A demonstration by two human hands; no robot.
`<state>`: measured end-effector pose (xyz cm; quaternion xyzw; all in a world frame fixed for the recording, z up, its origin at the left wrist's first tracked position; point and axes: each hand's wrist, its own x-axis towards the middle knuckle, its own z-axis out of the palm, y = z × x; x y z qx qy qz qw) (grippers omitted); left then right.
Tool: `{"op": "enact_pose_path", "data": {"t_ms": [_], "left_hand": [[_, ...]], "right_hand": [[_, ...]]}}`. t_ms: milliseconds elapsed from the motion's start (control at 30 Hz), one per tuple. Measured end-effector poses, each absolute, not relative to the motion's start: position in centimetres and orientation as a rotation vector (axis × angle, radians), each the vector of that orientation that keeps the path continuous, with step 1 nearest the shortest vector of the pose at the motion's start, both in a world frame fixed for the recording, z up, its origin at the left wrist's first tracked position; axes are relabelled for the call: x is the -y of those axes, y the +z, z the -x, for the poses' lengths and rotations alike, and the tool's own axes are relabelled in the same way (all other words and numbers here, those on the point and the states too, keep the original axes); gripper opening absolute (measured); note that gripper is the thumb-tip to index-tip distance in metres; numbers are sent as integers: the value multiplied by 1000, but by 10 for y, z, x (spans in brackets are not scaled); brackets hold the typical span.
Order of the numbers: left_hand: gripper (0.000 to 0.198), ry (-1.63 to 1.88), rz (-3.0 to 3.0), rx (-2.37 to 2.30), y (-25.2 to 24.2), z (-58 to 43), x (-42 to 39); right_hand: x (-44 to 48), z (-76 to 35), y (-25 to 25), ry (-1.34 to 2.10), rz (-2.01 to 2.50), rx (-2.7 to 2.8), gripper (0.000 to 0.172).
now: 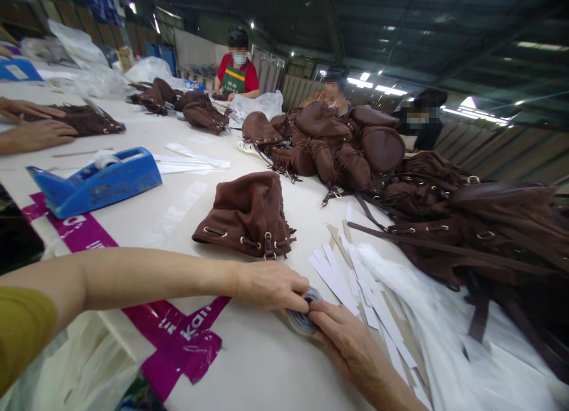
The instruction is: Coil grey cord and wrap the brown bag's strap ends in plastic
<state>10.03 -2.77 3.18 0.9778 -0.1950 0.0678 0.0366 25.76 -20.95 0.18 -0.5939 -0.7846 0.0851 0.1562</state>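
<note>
Low in the middle of the view, a small greyish, partly see-through coiled roll (303,321) sits between my two hands at the table top. My left hand (272,285) reaches in from the left with its fingers closed on the roll's upper side. From the lower right, my right hand (340,334) grips the roll's right side with thumb and fingers. The exact kind of roll is unclear, as my fingers cover part of it. Just beyond my left hand lies a brown fringed drawstring bag (249,212) with gold eyelets, touched by neither hand.
A blue tape dispenser (100,182) stands at left, near purple printed tape (182,340) on the white table. White paper strips (355,280) and clear plastic (435,322) lie at right. Brown bags (329,144) are heaped behind. Co-workers stand across the table; another person's hands (38,126) rest at far left.
</note>
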Motion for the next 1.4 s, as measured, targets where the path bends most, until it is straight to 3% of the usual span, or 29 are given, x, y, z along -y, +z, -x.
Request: {"op": "enact_pose_path", "data": {"t_ms": [333,567,700,900,1100,1300,1400], "left_hand": [[6,-197,-3065,456,40,-109,40],[5,-30,-3109,433,40,-105,37],[32,99,-2968,392,36,-98,30],[4,512,-3058,627,28,-93,31],[22,479,-3028,856,24,-98,32],[20,454,-2993,757,15,-99,41],[18,395,-2883,619,14,-99,35]], "right_hand": [[195,-260,15,485,1706,2334,22],[197,-257,15,594,1680,2213,21],[200,-256,16,620,1692,2187,21],[198,-257,14,604,1661,2237,22],[192,-260,15,525,1563,2269,24],[199,-257,7,495,1561,2079,30],[208,-256,-6,313,1681,1806,30]]}}
